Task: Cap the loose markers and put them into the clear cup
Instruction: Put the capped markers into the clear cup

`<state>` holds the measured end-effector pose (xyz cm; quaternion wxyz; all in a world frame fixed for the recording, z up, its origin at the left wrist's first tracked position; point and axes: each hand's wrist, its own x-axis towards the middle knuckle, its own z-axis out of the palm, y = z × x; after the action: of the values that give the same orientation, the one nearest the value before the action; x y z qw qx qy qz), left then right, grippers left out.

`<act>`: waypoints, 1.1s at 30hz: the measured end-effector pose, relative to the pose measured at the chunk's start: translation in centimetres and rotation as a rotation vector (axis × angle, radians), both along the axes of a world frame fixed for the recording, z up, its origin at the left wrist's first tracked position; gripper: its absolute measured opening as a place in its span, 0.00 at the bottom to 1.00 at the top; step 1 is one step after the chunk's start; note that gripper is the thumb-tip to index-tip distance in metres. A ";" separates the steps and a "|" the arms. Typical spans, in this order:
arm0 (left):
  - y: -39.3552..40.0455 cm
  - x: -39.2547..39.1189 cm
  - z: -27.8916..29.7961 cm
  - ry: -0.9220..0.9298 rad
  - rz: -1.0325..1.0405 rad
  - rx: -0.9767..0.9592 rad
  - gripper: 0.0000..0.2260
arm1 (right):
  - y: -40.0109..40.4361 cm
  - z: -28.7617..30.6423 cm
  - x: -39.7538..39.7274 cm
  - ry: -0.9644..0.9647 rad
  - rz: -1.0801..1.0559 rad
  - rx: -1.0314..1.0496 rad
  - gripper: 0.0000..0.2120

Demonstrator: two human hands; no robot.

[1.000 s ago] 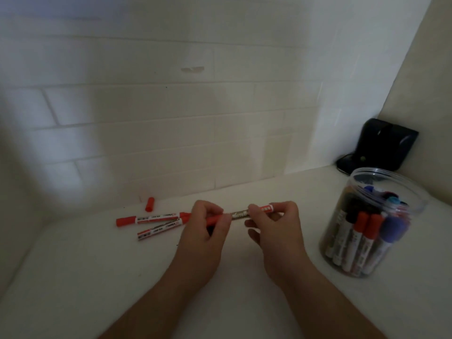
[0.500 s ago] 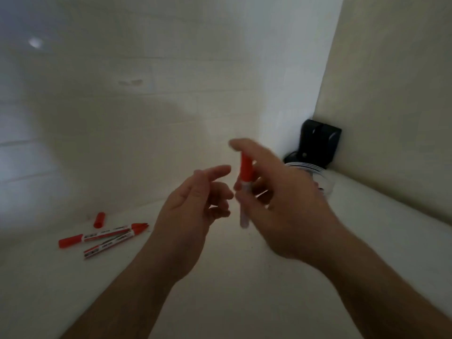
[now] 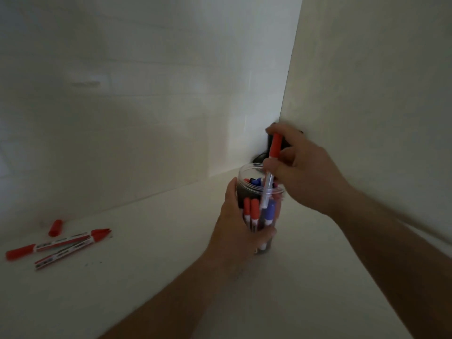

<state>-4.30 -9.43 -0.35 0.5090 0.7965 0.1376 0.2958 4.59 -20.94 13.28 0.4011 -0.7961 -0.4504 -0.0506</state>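
The clear cup [image 3: 277,190] stands on the white surface, holding several red and blue capped markers. My left hand [image 3: 234,226] grips the cup's left side. My right hand [image 3: 303,172] pinches a red-capped marker [image 3: 276,145] upright, cap up, with its lower end inside the cup's mouth. At the far left lie two loose red markers [image 3: 61,244] side by side, and a loose red cap [image 3: 55,228] rests just behind them.
A black object [image 3: 260,157] sits in the corner behind the cup, mostly hidden by my right hand. A white tiled wall runs along the back and a beige wall [image 3: 367,94] closes the right side.
My right hand carried the capped marker to the cup and lowered its end inside. My left hand let go of the marker and took hold of the cup. The view swung right.
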 end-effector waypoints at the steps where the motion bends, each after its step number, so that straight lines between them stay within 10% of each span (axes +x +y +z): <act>1: -0.2 -0.1 -0.1 -0.031 0.013 0.002 0.47 | 0.1 -0.2 0.1 -0.008 0.004 -0.044 0.24; 12: -0.1 -0.1 -0.8 -0.056 0.042 0.009 0.45 | -0.6 -3.6 1.1 -0.569 -0.125 -0.280 0.30; 26: 0.0 -0.3 -0.7 -0.057 0.029 0.032 0.47 | -0.5 -3.4 -0.4 -0.377 -0.082 -0.128 0.07; 33: 0.1 -0.2 -0.8 -0.055 0.032 0.035 0.46 | -1.0 -2.8 -0.5 -0.367 -0.165 -0.257 0.12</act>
<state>-4.54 -9.32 -1.18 0.4938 0.7946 0.1309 0.3280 4.05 -21.94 10.52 0.2023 -0.8521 -0.4520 -0.1691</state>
